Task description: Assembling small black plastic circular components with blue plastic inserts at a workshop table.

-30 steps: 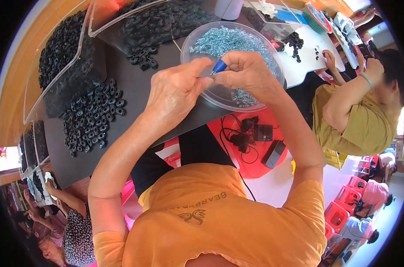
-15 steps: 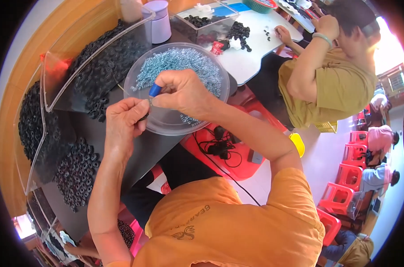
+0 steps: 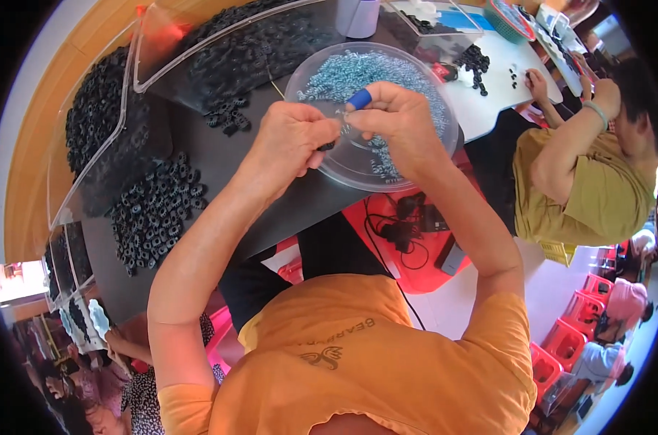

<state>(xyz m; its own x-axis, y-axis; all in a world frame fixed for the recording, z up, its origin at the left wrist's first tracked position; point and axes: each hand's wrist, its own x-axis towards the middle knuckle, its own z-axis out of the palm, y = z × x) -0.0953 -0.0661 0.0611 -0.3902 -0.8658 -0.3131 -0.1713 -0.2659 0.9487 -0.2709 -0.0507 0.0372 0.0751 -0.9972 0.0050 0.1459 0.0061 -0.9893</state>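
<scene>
Head view | left hand: fingers closed around small black part | right hand (blue finger sleeve): fingertips narrow, contents unclear, above clear tub

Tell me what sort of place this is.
Likely an assembly workshop: a clear tub holds many small bluish parts, black parts lie piled on the dark table, and a co-worker is at a white table nearby.
</scene>
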